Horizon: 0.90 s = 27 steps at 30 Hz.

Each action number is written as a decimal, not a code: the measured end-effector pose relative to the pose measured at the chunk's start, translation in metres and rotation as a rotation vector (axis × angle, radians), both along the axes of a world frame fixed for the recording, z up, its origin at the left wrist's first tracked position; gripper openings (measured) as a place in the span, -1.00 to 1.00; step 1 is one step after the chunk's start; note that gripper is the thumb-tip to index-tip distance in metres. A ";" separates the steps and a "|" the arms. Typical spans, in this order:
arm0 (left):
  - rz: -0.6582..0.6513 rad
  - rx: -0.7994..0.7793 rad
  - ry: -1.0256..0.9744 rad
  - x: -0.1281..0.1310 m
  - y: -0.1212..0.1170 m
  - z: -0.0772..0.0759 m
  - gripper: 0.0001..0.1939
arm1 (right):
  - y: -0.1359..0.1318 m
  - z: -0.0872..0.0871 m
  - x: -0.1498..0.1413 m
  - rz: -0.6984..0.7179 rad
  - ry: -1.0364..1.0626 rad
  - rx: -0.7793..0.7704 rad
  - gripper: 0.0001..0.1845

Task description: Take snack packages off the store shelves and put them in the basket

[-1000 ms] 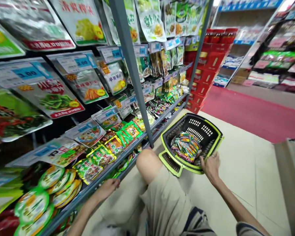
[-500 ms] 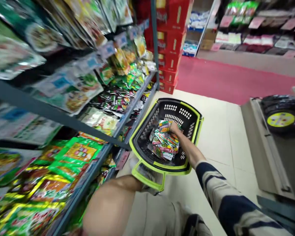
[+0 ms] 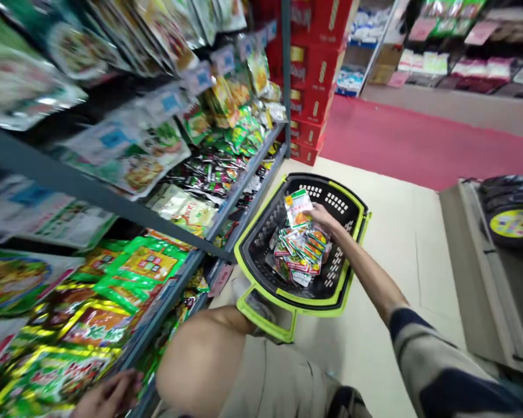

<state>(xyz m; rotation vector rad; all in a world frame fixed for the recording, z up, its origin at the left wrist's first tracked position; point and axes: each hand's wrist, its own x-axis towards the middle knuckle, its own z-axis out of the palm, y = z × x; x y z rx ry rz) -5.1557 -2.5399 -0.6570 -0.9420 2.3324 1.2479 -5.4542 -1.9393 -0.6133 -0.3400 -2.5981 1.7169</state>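
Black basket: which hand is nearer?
Right. The right hand is over the black basket, gripping a packet; the left hand is outside it, by the shelf edge.

Floor (image 3: 396,244) bright. Shelf (image 3: 113,198) gaps dark. White shine on bags (image 3: 142,261). Soft shadow by basket (image 3: 261,235). Left hand (image 3: 113,395), top left bags smeary; basket clearer. Edges stretched.
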 end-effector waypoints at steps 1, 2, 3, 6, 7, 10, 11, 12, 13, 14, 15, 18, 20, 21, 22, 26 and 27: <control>0.056 0.000 0.077 -0.002 -0.002 0.016 -0.27 | -0.010 0.020 0.014 0.030 0.036 -0.048 -0.52; 0.065 -0.038 0.171 -0.002 -0.002 0.035 -0.26 | -0.026 0.041 0.030 0.078 0.092 -0.127 -0.47; 0.044 -0.090 0.267 -0.001 0.002 0.058 -0.24 | -0.047 0.062 0.047 0.143 0.158 -0.241 -0.42; 0.005 -0.128 0.557 0.005 0.027 0.137 -0.27 | -0.141 0.124 0.095 0.408 0.283 -0.573 -0.36; 0.012 -0.083 0.701 0.004 0.036 0.162 -0.30 | -0.179 0.143 0.109 0.497 0.300 -0.637 -0.36; -0.012 0.186 1.110 -0.003 0.046 0.221 -0.34 | -0.304 0.197 0.146 0.733 0.360 -0.734 -0.36; 0.037 0.209 1.222 -0.003 0.043 0.235 -0.35 | -0.345 0.210 0.158 0.800 0.385 -0.744 -0.37; 0.102 0.208 1.321 0.000 0.036 0.245 -0.39 | -0.383 0.222 0.170 0.856 0.413 -0.747 -0.41; 0.182 0.178 1.399 0.005 0.028 0.253 -0.44 | -0.416 0.230 0.181 0.905 0.445 -0.741 -0.45; 0.267 0.131 1.459 0.012 0.018 0.258 -0.50 | -0.445 0.236 0.191 0.942 0.484 -0.727 -0.50; 0.341 0.084 1.501 0.020 0.008 0.262 -0.56 | -0.468 0.240 0.198 0.967 0.526 -0.706 -0.55; 0.437 0.015 1.528 0.041 -0.024 0.265 -0.62 | -0.509 0.241 0.211 0.999 0.625 -0.645 -0.59; 0.445 0.012 1.512 0.047 -0.038 0.264 -0.62 | -0.517 0.235 0.211 1.002 0.620 -0.649 -0.61; 0.440 0.019 1.498 0.046 -0.042 0.262 -0.62 | -0.518 0.230 0.209 1.000 0.604 -0.658 -0.62; 0.431 0.029 1.486 0.045 -0.044 0.260 -0.62 | -0.517 0.226 0.206 0.990 0.591 -0.666 -0.63; 0.379 0.071 1.454 0.030 -0.037 0.248 -0.64 | -0.504 0.214 0.194 0.912 0.585 -0.634 -0.60; 0.375 0.076 1.451 0.027 -0.034 0.246 -0.64 | -0.500 0.214 0.192 0.887 0.589 -0.622 -0.59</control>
